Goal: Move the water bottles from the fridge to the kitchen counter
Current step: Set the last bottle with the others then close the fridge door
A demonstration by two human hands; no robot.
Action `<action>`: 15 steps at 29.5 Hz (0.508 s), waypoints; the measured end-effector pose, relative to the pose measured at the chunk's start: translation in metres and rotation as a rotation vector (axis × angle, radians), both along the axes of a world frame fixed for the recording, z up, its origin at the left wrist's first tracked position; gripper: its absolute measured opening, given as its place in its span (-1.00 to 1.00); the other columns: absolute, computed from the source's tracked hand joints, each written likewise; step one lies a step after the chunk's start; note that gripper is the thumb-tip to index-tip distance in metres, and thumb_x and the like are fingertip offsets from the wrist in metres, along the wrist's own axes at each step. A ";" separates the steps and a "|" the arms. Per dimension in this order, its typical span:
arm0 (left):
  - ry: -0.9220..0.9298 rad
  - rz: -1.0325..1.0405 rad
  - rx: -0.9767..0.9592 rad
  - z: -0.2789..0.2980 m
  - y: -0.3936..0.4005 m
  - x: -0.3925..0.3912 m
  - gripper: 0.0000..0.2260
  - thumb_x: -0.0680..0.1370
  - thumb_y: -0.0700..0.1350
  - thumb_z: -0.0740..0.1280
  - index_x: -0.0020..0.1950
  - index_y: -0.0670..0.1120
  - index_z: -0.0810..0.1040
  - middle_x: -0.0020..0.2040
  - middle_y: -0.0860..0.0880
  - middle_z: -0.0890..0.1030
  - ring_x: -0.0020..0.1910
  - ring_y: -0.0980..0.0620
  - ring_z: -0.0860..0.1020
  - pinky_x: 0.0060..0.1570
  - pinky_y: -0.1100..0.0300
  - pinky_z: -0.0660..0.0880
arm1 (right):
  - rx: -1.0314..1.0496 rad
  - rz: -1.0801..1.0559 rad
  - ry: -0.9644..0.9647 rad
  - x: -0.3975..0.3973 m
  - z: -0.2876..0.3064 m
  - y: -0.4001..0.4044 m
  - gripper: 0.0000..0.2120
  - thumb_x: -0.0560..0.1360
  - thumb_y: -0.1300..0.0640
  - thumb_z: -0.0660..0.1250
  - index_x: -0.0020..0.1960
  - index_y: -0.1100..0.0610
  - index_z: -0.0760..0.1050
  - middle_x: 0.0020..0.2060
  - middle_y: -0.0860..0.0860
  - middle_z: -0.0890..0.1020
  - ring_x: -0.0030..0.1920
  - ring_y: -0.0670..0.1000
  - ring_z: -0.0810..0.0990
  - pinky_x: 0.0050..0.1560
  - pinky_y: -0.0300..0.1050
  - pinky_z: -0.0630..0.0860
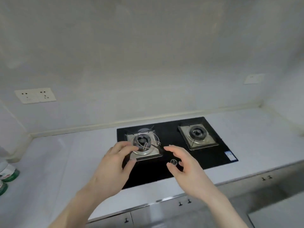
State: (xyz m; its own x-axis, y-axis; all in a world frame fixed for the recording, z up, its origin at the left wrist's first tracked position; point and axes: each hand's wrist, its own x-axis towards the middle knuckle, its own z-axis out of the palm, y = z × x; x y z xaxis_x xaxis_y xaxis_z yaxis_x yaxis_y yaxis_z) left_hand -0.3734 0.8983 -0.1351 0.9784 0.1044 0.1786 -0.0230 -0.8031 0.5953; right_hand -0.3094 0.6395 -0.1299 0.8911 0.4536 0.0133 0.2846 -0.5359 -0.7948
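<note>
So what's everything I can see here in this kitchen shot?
water bottles: at least two, clear with green-and-white labels, cut off at the far left edge of the counter
kitchen counter: one, pale grey, runs along the wall
gas hob: one, black glass, set into the counter
burners: two, steel trays; the left one carries a wire pot stand
knob: one seen, silver, front of the hob
wall sockets: one double plate at left, cream; another plate at right
cabinet doors: several, grey with small dark handles, below the counter
left hand: empty, fingers relaxed, above the left burner
right hand: empty, fingers loosely curved, above the knob
</note>
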 end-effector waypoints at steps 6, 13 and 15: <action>-0.002 -0.236 0.026 0.003 -0.103 0.011 -0.70 0.65 0.07 0.30 0.39 0.28 0.47 0.39 0.37 0.32 0.31 0.23 0.41 0.20 0.23 0.45 | 0.020 -0.195 -0.012 -0.041 0.008 -0.114 -0.53 0.64 0.07 0.33 0.43 -0.37 0.37 0.43 -0.47 0.34 0.40 -0.36 0.37 0.41 -0.30 0.36; -0.023 -0.598 0.040 0.022 -0.238 0.046 -0.68 0.65 0.10 0.29 0.40 0.31 0.44 0.39 0.43 0.27 0.30 0.25 0.40 0.24 0.27 0.39 | -0.021 -0.572 -0.110 -0.102 0.020 -0.243 -0.56 0.63 0.08 0.34 0.43 -0.28 0.41 0.44 -0.35 0.38 0.44 -0.32 0.36 0.50 -0.14 0.35; -0.016 -0.700 0.038 0.023 -0.276 0.057 -0.69 0.65 0.10 0.28 0.40 0.31 0.44 0.39 0.44 0.27 0.32 0.26 0.39 0.25 0.23 0.40 | -0.027 -0.680 -0.140 -0.119 0.025 -0.273 -0.56 0.62 0.09 0.35 0.44 -0.25 0.41 0.43 -0.35 0.38 0.43 -0.33 0.36 0.49 -0.14 0.36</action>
